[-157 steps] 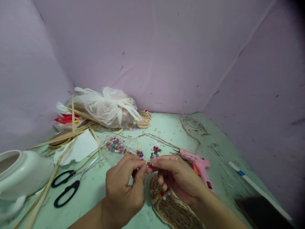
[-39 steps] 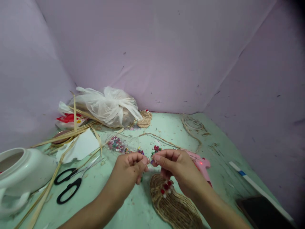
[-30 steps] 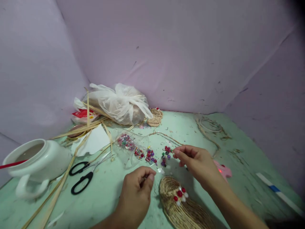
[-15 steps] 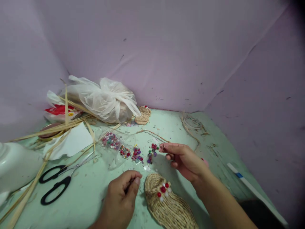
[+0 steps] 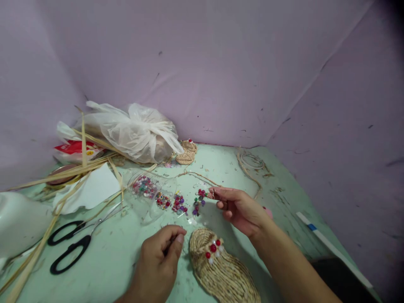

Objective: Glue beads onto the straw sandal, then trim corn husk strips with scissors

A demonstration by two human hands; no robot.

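Green tabletop (image 5: 104, 269), woven sole (image 5: 227, 269) (cropped), cut-off jug (image 5: 23, 223)

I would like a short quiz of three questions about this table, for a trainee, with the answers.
1. Which two colours are the beads on the woven piece nearest the person?
2. True or false: the left hand is nearer to the scissors than the right hand.
3. The scissors' handles are: a) red, b) black, c) yellow.

Key: 1. Red and white. 2. True. 3. b.
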